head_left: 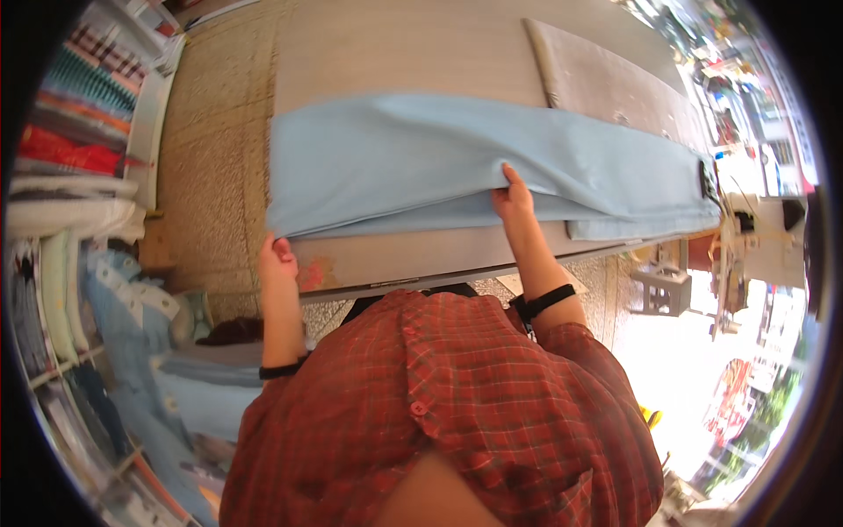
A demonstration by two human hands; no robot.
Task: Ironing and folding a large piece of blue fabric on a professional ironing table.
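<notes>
A long piece of light blue cloth (395,151) lies folded in layers across a grey-brown work table (408,53). Its near left corner is pinched in the fingers of my left hand (279,258), at the table's left end. Further right, my right hand (514,196) grips the near edge of the upper layer, thumb on top. That edge is slightly raised there, with creases running from the thumb. A lower layer of the same cloth shows beneath it. At the cloth's far right end sits a small dark object (708,180), too unclear to name.
A flat grey pad (612,79) lies on the table behind the cloth. Shelves with folded fabrics (85,99) line the left side. Light blue garments (204,395) are heaped at lower left. A grey plastic stool (662,290) stands on the floor at right.
</notes>
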